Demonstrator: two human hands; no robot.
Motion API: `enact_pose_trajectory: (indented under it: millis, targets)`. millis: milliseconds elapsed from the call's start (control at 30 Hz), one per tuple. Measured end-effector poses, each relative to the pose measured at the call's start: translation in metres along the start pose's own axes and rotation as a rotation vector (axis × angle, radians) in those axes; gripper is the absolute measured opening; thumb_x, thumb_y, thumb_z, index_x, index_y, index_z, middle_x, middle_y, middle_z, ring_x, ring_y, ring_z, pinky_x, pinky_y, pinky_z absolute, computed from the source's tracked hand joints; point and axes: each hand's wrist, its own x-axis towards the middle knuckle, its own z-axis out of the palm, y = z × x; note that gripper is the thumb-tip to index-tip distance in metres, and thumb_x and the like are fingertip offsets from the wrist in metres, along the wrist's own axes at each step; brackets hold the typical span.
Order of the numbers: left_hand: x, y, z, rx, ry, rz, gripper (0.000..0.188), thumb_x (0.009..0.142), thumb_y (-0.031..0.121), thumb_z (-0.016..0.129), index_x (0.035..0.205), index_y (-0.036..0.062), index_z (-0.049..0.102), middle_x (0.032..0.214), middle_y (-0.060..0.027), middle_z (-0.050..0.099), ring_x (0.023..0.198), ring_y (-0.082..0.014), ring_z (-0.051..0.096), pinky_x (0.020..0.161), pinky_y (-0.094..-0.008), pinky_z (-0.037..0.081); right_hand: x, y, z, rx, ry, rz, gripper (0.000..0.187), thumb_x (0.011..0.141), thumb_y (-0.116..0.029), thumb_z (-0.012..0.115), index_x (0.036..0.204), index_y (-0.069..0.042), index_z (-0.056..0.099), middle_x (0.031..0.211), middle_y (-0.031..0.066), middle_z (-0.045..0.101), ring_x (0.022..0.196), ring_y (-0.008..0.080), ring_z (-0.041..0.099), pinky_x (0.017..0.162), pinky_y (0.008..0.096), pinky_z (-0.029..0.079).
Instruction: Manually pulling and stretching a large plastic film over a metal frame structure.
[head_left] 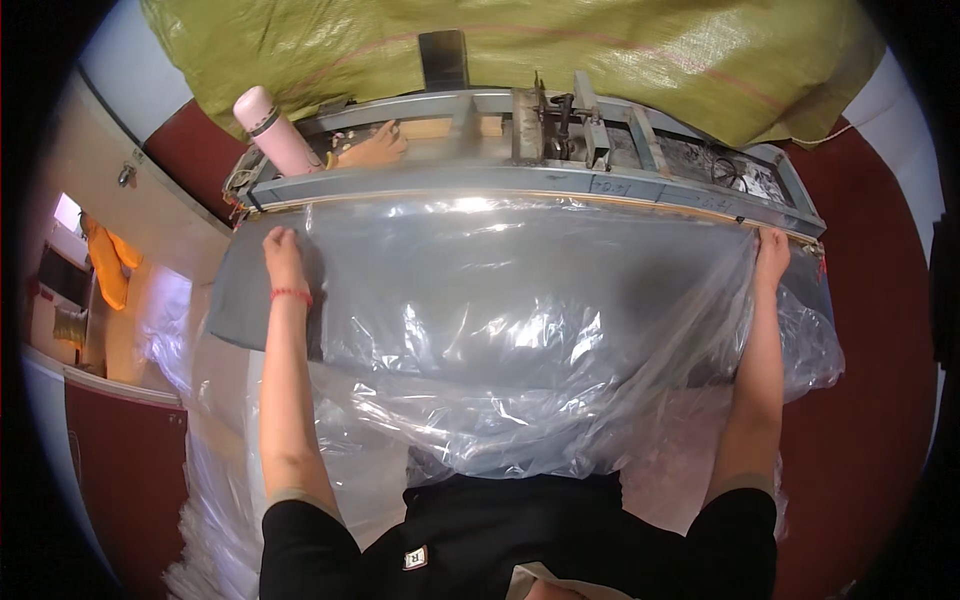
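A wide sheet of clear plastic film (480,330) lies over a grey table surface (238,290) and hangs down toward my body. My left hand (284,255) is closed at the film's upper left corner, its fingers pinched together. At the upper right corner, my right hand (772,258) grips the film, and creases fan out from it toward the lower left. Both arms reach forward, the hands just short of a long metal frame (560,182) with a thin strip along its near edge. The film's upper edge runs beside that strip.
A pink bottle (275,135) stands at the frame's left end. Beside it shows a hand-like, skin-coloured shape (375,148), of unclear origin. A dark mechanism (562,130) sits mid-frame. Yellow-green sheeting (640,50) hangs behind. More film (215,500) bunches at lower left.
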Motion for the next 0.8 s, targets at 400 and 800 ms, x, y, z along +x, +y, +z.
enact_pose_trajectory:
  millis: [400, 800]
  targets:
    - [-0.115, 0.042, -0.056, 0.642, -0.130, 0.859, 0.009, 0.070, 0.007, 0.058, 0.077, 0.0045, 0.061, 0.092, -0.0132, 0.056, 0.091, -0.0309, 0.050, 0.079, -0.0390, 0.038, -0.140, -0.059, -0.173, -0.754, -0.521, -0.229, 0.025, 0.072, -0.011, 0.057, 0.055, 0.001, 0.045, 0.048, 0.0054, 0.035, 0.050, 0.0102, 0.033, 0.046, 0.0284, 0.031]
    - [-0.252, 0.108, -0.020, 0.324, -0.574, 1.131, 0.026, 0.066, 0.004, 0.062, 0.092, 0.0056, 0.060, 0.078, -0.0057, 0.058, 0.067, -0.0216, 0.053, 0.057, -0.0314, 0.041, -0.213, -0.230, 0.039, -0.147, -1.076, -0.427, 0.021, 0.073, -0.011, 0.062, 0.092, -0.002, 0.059, 0.080, 0.0077, 0.056, 0.072, 0.0165, 0.055, 0.065, 0.0265, 0.044]
